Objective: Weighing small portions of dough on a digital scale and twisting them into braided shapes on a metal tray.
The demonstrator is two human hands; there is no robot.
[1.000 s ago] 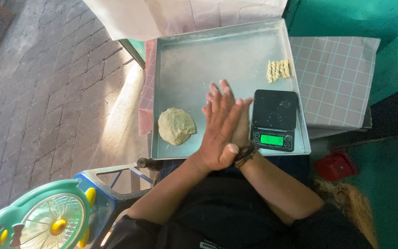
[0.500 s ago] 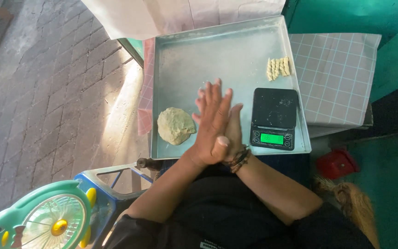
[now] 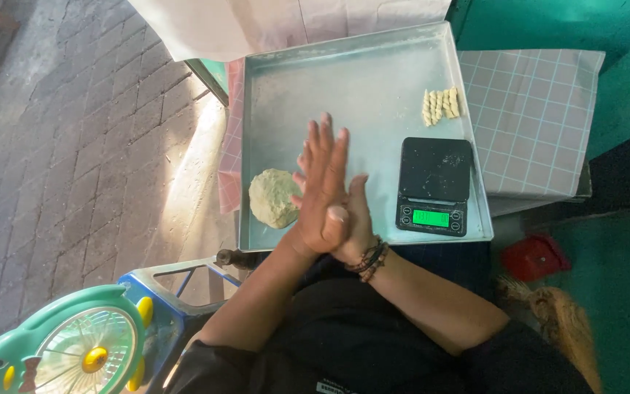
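Over the near part of the metal tray (image 3: 344,80) the two hands are pressed palm to palm. The left hand (image 3: 323,191) lies on top, fingers straight and spread, pointing toward the tray's far edge with a slight lean to the right. The right hand (image 3: 355,222) sits beneath it, mostly covered — only its thumb side and some fingertips show. Whether anything is caught between the palms cannot be told.

Just left of the hands, on the tray floor near its front-left corner, rests a dough lump (image 3: 274,198) — a rough, flattened round with no clear long axis.

At the tray's front-right corner stands a black kitchen scale (image 3: 435,184), its green display facing the person. Beyond it, by the tray's right wall, a short row of twisted dough pieces (image 3: 440,105) lies, each piece's long axis running toward the far edge.
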